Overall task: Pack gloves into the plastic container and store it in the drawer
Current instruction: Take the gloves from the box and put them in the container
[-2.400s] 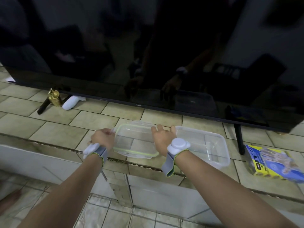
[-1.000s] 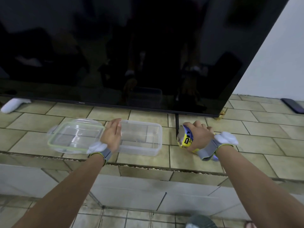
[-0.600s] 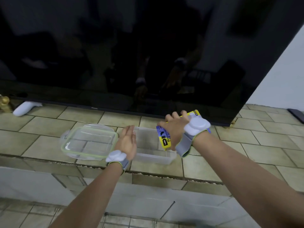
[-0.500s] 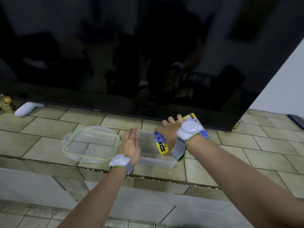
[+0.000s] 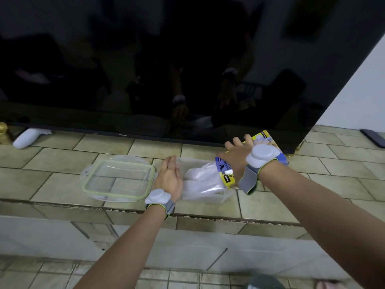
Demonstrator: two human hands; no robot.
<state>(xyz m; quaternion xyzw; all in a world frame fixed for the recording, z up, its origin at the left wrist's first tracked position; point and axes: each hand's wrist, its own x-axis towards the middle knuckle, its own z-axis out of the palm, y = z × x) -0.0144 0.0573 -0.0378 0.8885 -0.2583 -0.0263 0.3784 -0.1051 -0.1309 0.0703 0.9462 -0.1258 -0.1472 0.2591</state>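
- My right hand [image 5: 239,157] grips the glove pack [image 5: 228,174], tipping it into the container [image 5: 203,198] on the worktop [image 5: 62,163].
- My left hand [image 5: 169,178], open, steadies the container.
- Lid [image 5: 118,180] lies beside; closing and storing remain.

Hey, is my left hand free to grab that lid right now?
Probably yes. The left hand is open, resting against the container, and the lid lies flat on the tiled counter right beside it with nothing between them or on top.
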